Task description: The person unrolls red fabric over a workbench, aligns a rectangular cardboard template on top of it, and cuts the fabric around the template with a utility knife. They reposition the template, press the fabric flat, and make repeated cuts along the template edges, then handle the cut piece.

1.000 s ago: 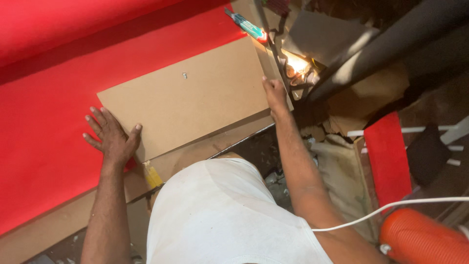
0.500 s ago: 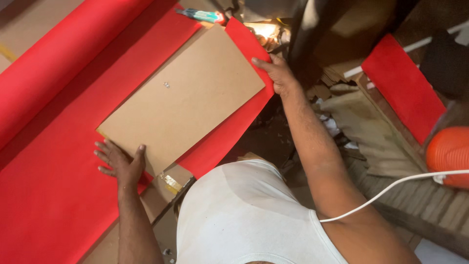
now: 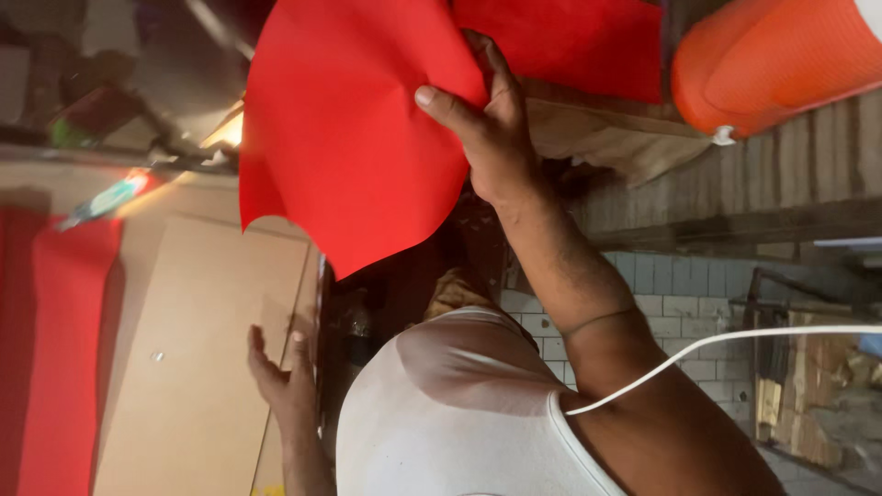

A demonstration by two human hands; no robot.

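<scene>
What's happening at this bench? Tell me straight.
A person in a white top is working with red sheet material. The right hand grips a cut piece of red sheet and holds it up in the air. The left hand rests open at the edge of a tan board on the table, with more red material beside it.
</scene>
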